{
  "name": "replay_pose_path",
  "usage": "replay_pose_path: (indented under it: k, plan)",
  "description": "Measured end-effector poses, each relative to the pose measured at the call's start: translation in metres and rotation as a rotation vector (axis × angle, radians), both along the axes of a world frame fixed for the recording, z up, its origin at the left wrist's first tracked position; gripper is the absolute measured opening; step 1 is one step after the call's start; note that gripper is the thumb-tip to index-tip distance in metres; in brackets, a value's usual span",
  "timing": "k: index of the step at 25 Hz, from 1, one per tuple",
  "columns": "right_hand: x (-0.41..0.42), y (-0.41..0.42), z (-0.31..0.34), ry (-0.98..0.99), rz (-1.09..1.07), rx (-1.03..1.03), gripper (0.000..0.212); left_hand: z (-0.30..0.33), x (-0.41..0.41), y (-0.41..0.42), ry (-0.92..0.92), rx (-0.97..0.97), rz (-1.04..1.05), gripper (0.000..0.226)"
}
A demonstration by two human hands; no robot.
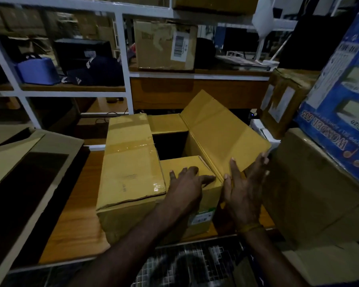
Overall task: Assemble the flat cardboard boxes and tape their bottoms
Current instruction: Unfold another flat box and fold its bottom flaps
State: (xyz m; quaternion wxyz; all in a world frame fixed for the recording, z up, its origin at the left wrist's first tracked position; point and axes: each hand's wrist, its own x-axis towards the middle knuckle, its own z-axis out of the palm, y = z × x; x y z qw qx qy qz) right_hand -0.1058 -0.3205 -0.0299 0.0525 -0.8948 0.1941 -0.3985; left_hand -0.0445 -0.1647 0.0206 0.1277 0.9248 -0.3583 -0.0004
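Note:
A yellow-brown cardboard box (131,214) stands on the wooden table, its flaps facing up. The long left flap (131,160) lies folded flat and carries strips of old clear tape. The small near flap (187,164) is folded down, and my left hand (187,183) presses flat on it with straight fingers. The long right flap (222,129) stands up at a slant. My right hand (245,183) touches that flap's near end with straight fingers, palm toward the box. A dark opening (170,146) shows between the flaps. No tape roll is visible.
A white shelf frame (124,79) behind holds a labelled carton (164,46), a blue bag and dark caps. Brown cartons (311,189) and a blue printed box (340,100) stack close on the right. Flat cardboard (19,162) lies at the left. The table's near edge (71,259) is below.

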Motion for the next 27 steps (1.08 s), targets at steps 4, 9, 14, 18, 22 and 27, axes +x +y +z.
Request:
replay_pose_path:
  k: [4,9,14,18,22,27]
  plan:
    - [-0.006,-0.012,0.001,0.169,-0.034,-0.020,0.057,-0.008,-0.003,-0.004,-0.086,-0.048,-0.008,0.042]
    - [-0.021,-0.029,-0.025,0.328,0.224,0.260,0.080,-0.020,-0.003,-0.009,-0.175,-0.048,-0.034,0.042]
    - [-0.024,-0.014,-0.033,0.267,0.335,0.425,0.064,-0.016,-0.007,-0.020,-0.152,-0.057,-0.098,0.043]
    - [-0.021,-0.002,-0.038,0.274,0.427,0.534,0.060,-0.019,-0.004,-0.011,-0.163,-0.076,-0.131,0.045]
    - [-0.020,0.012,-0.030,0.275,0.289,0.388,0.065,-0.031,-0.014,0.006,-0.254,-0.021,0.001,0.044]
    - [-0.007,0.058,-0.015,0.319,0.209,0.015,0.086,-0.051,-0.038,0.045,-0.289,-0.052,0.295,0.054]
